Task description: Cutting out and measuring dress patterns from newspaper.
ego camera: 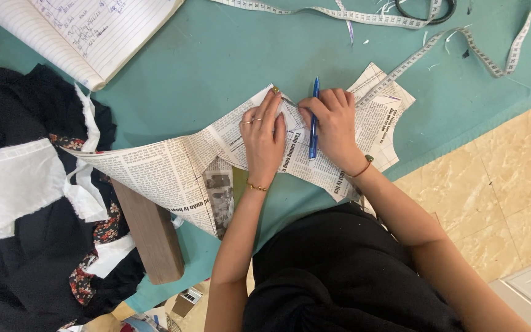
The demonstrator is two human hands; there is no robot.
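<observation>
A cut piece of newspaper lies folded on the teal table. My left hand presses flat on the newspaper near its upper fold, fingers together and pointing away from me. My right hand rests beside it on the paper, fingertips pinching the paper's folded edge, with a blue pen held under its fingers, tip pointing away. The two hands almost touch at the fingertips.
A lined notebook lies open at the top left. A measuring tape winds across the top right, near black scissor handles. Black, white and floral fabric piles at the left, beside a wooden block. Tiled floor lies right.
</observation>
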